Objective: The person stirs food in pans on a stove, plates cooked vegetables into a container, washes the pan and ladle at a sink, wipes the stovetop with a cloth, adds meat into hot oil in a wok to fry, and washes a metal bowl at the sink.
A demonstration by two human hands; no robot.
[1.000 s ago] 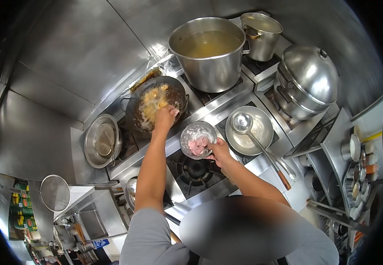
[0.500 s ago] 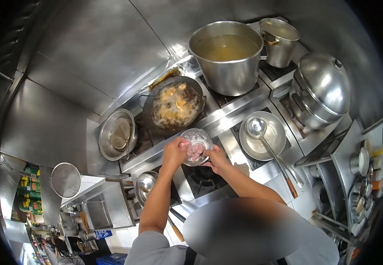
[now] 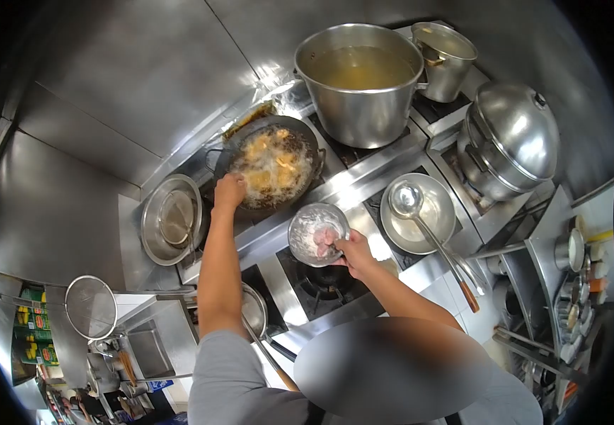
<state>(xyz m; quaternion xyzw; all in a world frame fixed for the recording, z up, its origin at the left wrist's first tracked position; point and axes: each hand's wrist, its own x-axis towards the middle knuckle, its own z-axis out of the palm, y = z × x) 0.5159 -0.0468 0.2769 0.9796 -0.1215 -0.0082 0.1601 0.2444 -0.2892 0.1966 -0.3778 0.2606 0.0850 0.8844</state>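
My left hand (image 3: 230, 190) reaches over the near-left edge of a dark wok (image 3: 308, 136). Its fingers are closed together, and whatever they hold is hidden. Golden pieces of food (image 3: 275, 156) sit in bubbling oil in the wok. My right hand (image 3: 355, 255) grips the right rim of a small metal bowl (image 3: 302, 230). Inside the bowl lie pink raw meat pieces (image 3: 325, 239) and white powder or batter, near my right thumb. The bowl is held above a burner (image 3: 324, 283), in front of the wok.
A large stockpot (image 3: 360, 113) of yellowish liquid stands behind, with a smaller pot (image 3: 447, 71) and a lidded steamer (image 3: 512, 142) to its right. A pale wok (image 3: 438, 212) holds a ladle (image 3: 406, 200). At left are a basin (image 3: 152, 234) with a strainer and a round sieve (image 3: 91, 304).
My left hand has left the bowl and moved up and left to the wok's edge. My right hand still holds the bowl. The view has shifted slightly.
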